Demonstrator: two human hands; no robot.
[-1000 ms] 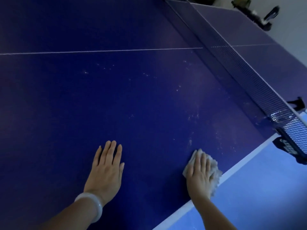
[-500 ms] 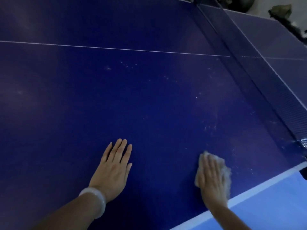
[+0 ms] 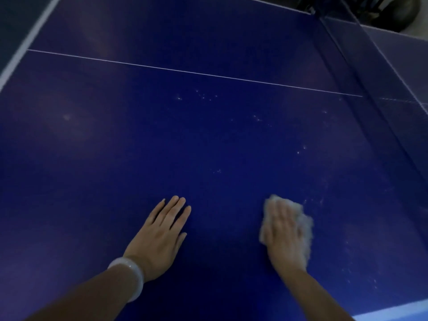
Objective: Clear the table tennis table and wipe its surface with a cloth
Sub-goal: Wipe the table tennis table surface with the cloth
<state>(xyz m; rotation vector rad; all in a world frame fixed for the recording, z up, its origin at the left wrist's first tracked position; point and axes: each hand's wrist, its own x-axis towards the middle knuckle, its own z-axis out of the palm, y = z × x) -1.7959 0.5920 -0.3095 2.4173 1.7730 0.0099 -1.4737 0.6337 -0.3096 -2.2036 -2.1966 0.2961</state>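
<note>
The dark blue table tennis table [image 3: 208, 140] fills the view, speckled with pale dust marks. My right hand [image 3: 281, 237] lies flat with straight fingers on a crumpled white cloth [image 3: 303, 221], pressing it onto the surface near the front right. The hand and cloth are motion-blurred. My left hand [image 3: 159, 235] rests palm down on the bare table to the left of it, fingers straight and together, a white bangle on its wrist.
The net [image 3: 370, 93] runs along the right side, from the far edge toward the near right. A thin white centre line [image 3: 196, 72] crosses the table. The table's left edge [image 3: 25, 40] shows at top left. Dark objects [image 3: 393, 12] stand beyond the far right corner.
My right hand has slid the cloth left, away from the table's side edge and net post. The view has shifted left. My left hand stays planted in the same spot.
</note>
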